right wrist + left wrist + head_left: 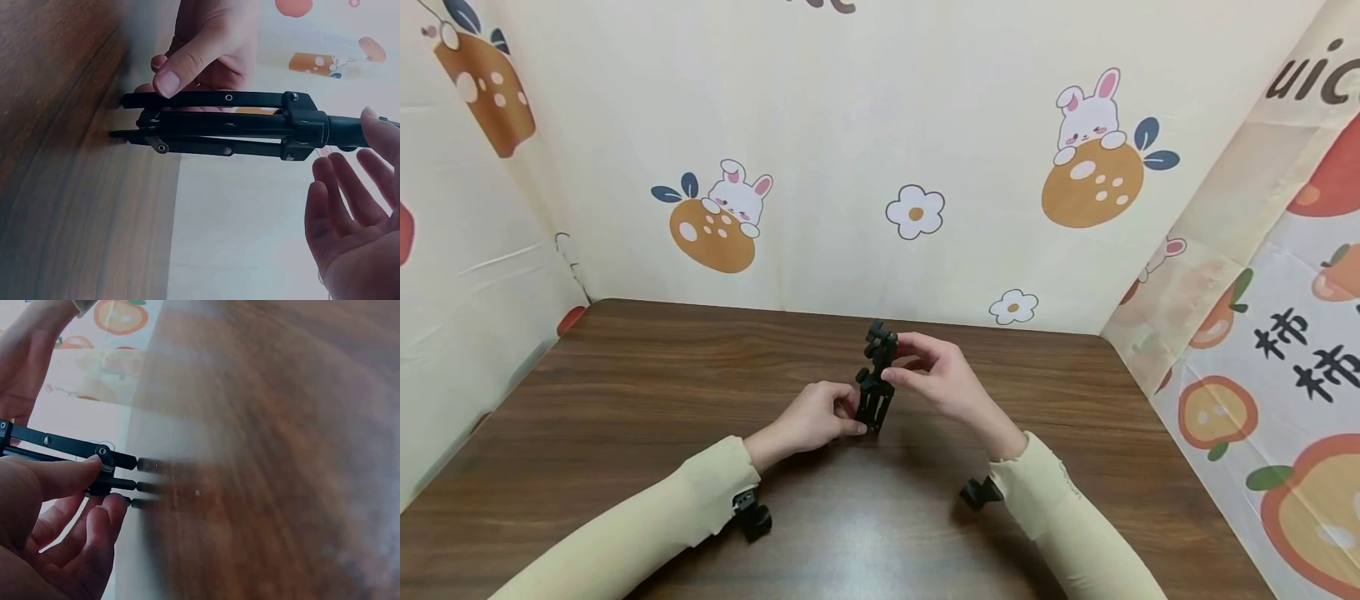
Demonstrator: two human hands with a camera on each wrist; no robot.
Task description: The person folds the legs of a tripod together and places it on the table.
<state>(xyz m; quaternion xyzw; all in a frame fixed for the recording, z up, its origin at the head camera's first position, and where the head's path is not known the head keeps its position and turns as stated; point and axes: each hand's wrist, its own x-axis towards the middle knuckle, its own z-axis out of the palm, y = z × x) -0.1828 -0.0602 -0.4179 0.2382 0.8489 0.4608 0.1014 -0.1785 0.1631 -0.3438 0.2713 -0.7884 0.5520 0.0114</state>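
Observation:
A small black tripod [876, 392] stands nearly upright over the middle of the table, its legs folded close together. Its feet meet the glossy surface, or come very near it, in the left wrist view. My left hand [816, 417] pinches the lower legs [200, 100] between thumb and fingers. Higher up, my right hand [943, 375] holds the upper part by the column, thumb on the near side. In the right wrist view the thumb of the right hand [362, 250] lies against the column [344, 130], while the other fingers are loosely bent below it. Knobs and a head [880, 333] top the tripod.
The brown wooden table [625, 400] reaches back to a cream curtain [850, 250] printed with rabbits and fruit. Another printed cloth [1225, 400] hangs along the right side. Black wrist cameras [752, 517] sit under both sleeves, just above the tabletop.

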